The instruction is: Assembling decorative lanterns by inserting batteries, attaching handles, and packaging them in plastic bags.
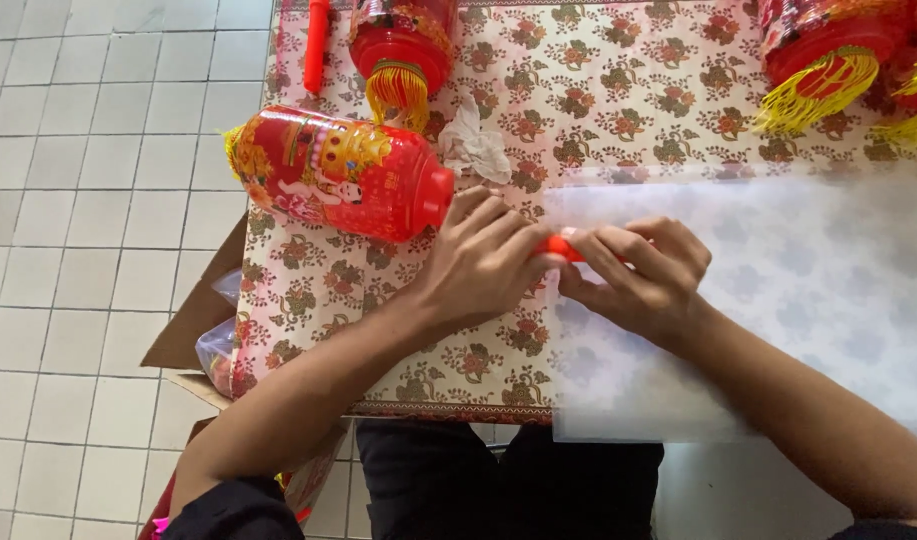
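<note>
My left hand [483, 262] and my right hand [640, 275] meet over the table and pinch a small red plastic piece [561, 247] between their fingertips; most of that piece is hidden by the fingers. Both hands lie at the left edge of a translucent white plastic sheet [778, 300] spread on the floral tablecloth [318, 290]. A red printed lantern [333, 172] lies on its side just left of my left hand, its red cap end close to my fingers.
A crumpled white tissue [473, 142] lies behind my hands. Red lanterns with yellow tassels [403, 50] [828, 55] stand at the table's far edge, beside a red stick [317, 45]. A cardboard box [193, 330] with plastic bags sits on the tiled floor to the left.
</note>
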